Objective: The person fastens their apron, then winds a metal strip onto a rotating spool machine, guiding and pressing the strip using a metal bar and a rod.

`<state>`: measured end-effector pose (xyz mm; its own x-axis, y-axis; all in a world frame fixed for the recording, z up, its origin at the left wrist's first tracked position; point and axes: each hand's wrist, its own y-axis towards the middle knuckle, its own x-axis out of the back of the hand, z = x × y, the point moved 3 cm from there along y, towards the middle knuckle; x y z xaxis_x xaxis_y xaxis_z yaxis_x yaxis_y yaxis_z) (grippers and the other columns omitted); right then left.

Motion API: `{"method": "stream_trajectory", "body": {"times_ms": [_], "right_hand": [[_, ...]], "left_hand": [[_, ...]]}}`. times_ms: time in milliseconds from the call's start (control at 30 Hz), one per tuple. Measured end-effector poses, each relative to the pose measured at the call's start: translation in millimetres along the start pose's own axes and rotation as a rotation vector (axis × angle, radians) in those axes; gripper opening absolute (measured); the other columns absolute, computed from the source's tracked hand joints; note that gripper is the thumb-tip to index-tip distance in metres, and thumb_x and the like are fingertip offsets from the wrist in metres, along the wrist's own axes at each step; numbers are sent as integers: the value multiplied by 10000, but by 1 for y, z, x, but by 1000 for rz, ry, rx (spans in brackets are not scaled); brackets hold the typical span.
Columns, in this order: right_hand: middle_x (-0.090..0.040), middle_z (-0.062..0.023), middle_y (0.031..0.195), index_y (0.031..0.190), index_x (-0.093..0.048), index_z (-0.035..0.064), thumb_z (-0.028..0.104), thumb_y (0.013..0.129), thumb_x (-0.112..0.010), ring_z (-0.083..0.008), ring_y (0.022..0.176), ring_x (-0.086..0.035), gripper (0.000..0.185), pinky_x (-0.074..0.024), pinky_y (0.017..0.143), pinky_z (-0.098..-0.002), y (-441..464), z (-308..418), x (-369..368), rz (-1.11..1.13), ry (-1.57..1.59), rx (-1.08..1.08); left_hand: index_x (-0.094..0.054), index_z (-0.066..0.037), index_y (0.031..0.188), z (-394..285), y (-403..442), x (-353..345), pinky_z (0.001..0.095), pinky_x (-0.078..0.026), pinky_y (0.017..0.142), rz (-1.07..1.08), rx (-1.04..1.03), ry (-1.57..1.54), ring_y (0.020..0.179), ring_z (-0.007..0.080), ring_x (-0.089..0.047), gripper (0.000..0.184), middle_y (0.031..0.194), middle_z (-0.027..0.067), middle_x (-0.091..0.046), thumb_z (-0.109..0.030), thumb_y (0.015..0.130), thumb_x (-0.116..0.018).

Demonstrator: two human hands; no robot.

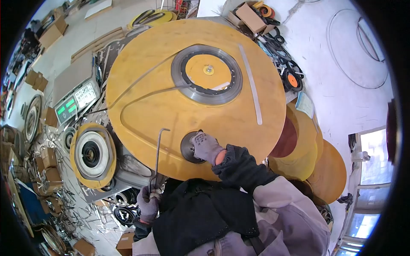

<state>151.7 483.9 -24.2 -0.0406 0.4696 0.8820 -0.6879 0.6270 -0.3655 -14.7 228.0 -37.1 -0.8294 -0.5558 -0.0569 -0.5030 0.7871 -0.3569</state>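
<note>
A large yellow round disc [265, 94] lies before me like a tabletop. In its upper part sits a wide coil of grey metal strip [179, 70] around a central bolt [209, 69], and loose strip runs from the coil to the left. My right hand [206, 146], in a grey glove, is closed at a small dark round disc [186, 147] near the front edge; its fingertips are partly hidden. Lower left, my gloved left hand [148, 204] is closed around a thin metal rod [158, 149] with a bent top, held upright.
A flat grey strip [251, 85] lies on the disc's right side. To the left are a digital scale [74, 100] and a smaller yellow disc with a white ring [92, 155]. More round sheets [329, 173] lean at right. Boxes [252, 19] and black rings stand behind.
</note>
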Motion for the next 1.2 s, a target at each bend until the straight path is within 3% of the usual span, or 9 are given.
{"method": "stream_trajectory", "body": {"times_ms": [167,233,467,533,667,733,867,967,1200], "right_hand": [[-590,-203,1070,1035,-620,54,162,742,-591,-316,1019,-568,314,-494,814,-423,-8,0,-4,63,-82,25],[-598,-188,1020,996,-622,58,167,710,-632,-336,1002,-555,306,-463,864,-414,-16,-12,-8,-190,171,85],[-598,-165,1023,1031,-622,74,161,718,-618,-337,1010,-544,325,-459,860,-414,-18,-24,-16,-270,254,206],[-599,-197,1074,1054,-625,68,159,722,-612,-335,1045,-554,345,-461,884,-405,-16,-20,-12,-80,145,59],[-632,-175,1007,1004,-635,56,163,742,-565,-312,999,-584,291,-492,807,-409,-12,7,9,-24,-11,27],[-648,-150,938,970,-634,52,163,744,-538,-290,952,-603,269,-505,737,-415,-2,11,4,77,-205,46],[-646,-139,896,943,-637,37,166,747,-540,-288,923,-606,254,-497,759,-403,11,3,-12,143,-264,46],[-648,-150,903,939,-646,44,186,746,-563,-299,936,-604,253,-485,798,-384,0,-4,-8,-92,-143,218],[-638,-183,938,975,-644,71,219,724,-608,-339,927,-599,293,-466,814,-417,-28,-34,22,-210,503,-52]], "left_hand": [[-519,4,850,6,-3,1,229,-409,507,35,16,-35,577,88,-499,212,863,72,-595,115,719,-394],[-592,34,965,10,-2,4,207,-419,578,9,-36,86,646,74,-511,267,787,27,-580,67,760,-425],[-582,40,994,12,6,-8,220,-441,639,51,-59,79,731,80,-534,282,843,44,-606,65,747,-448],[-573,44,992,21,12,-10,224,-451,652,69,-107,43,752,88,-544,267,880,60,-616,53,749,-461],[-568,45,980,23,17,-12,228,-458,659,83,41,-9,763,98,-551,247,895,75,-621,35,754,-469],[-563,44,975,21,22,-12,228,-458,653,103,-130,104,754,100,-549,233,896,86,-621,28,761,-472],[-563,40,965,16,27,-15,229,-459,656,96,-97,35,747,101,-548,222,906,84,-621,30,758,-484],[-552,38,973,12,34,-22,229,-460,659,107,-89,60,741,101,-546,200,911,80,-612,16,778,-517],[-423,12,1287,-2,66,-58,275,-493,705,129,-181,69,814,132,-577,535,929,85,-585,-70,809,-649]]}}
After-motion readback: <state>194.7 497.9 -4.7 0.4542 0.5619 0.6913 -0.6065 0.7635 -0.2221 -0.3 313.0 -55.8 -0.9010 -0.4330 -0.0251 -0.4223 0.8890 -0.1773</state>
